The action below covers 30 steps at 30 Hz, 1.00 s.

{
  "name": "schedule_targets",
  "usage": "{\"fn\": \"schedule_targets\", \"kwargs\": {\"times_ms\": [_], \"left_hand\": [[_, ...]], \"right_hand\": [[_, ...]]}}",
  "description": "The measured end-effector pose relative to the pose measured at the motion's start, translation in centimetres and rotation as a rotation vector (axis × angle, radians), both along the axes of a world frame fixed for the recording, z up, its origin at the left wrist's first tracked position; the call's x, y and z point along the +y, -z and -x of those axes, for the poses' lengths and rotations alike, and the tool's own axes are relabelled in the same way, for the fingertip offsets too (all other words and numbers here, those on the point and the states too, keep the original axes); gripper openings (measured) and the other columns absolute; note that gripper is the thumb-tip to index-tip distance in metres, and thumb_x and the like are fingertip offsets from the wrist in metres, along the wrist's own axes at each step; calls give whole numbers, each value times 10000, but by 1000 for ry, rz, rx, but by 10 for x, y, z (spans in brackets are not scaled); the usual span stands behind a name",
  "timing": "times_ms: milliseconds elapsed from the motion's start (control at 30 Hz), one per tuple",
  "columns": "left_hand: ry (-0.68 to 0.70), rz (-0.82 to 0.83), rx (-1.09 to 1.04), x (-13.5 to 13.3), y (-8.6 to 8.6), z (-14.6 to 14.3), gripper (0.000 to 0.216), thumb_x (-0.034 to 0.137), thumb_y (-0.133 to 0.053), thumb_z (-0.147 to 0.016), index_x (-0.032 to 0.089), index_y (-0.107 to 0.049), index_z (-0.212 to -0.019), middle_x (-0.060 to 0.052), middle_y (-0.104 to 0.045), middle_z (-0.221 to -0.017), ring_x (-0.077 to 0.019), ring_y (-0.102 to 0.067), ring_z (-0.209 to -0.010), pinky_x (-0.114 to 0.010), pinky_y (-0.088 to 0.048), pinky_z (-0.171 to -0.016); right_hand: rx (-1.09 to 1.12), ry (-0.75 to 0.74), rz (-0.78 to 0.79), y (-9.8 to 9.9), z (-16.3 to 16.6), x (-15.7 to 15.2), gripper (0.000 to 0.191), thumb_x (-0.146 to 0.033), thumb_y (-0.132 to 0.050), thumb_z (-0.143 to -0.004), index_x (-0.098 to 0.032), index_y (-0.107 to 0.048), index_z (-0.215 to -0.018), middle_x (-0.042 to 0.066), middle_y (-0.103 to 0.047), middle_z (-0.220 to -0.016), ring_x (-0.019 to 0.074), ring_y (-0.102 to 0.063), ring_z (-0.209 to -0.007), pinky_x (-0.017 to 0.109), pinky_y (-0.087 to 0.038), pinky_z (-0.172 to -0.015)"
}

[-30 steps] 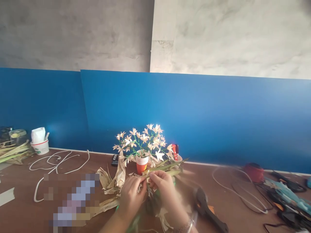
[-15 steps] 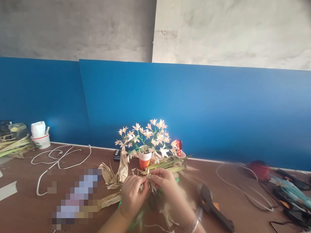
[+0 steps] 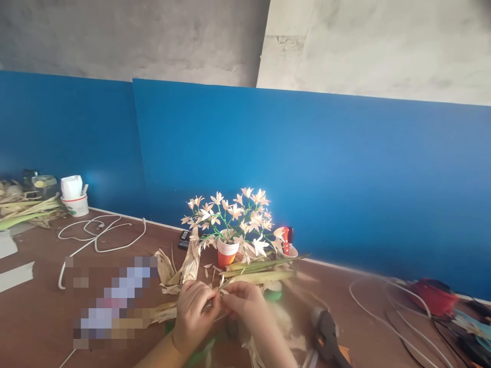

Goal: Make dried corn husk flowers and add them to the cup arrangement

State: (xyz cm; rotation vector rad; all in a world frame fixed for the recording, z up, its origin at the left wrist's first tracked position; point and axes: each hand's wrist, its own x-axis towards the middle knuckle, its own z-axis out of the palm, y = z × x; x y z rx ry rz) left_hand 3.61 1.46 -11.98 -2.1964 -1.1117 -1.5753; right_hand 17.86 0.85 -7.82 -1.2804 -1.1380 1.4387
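In the head view, beyond our fingers [image 3: 240, 290], an orange-and-white paper cup [image 3: 227, 249] holds green-stemmed pale flowers [image 3: 235, 212]; beyond and rightward, a white cup [image 3: 293, 252] stands. Our left hand [image 3: 196, 312] and right hand [image 3: 251, 304] pinch a small, pale, pointed petal piece [image 3: 222, 282] between their fingertips. Half a second ago, it was nearer the orange-and-white paper cup.

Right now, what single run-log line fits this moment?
left hand: pinching small pale piece | right hand: pinching same piece | beyond hands: white flowers in cup | right: black tool
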Motion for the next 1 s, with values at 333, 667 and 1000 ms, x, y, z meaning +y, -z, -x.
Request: {"fn": "schedule_targets", "kwargs": {"times_ms": [333,667,1000], "left_hand": [[116,114,-6,2,7,-6,151,147,-520,-876,207,-659,-869,-20,-707,-695,-164,-636,-635,-306,-434,-647],[444,919,-105,11,-47,-5,210,275,-627,-754,210,-735,-922,-57,-763,-921,-266,-692,-861,-343,-516,-731],[469,1056,-249,8,-39,11,216,282,-620,-734,170,-727,-885,-66,-763,-886,-244,-691,-834,-320,-510,-747]], "right_hand": [[65,213,-118,-3,-3,0,124,-273,-668,-632,-151,-646,-637,-31,-552,-494,90,-430,-467,217,-311,-464],[-163,269,-217,-19,-9,-11,109,-241,-636,-665,-156,-702,-678,8,-633,-591,142,-517,-575,251,-365,-538],[-230,205,-227,-17,-1,-16,159,-261,-637,-676,-164,-726,-766,34,-693,-710,194,-603,-692,277,-437,-625]]}}
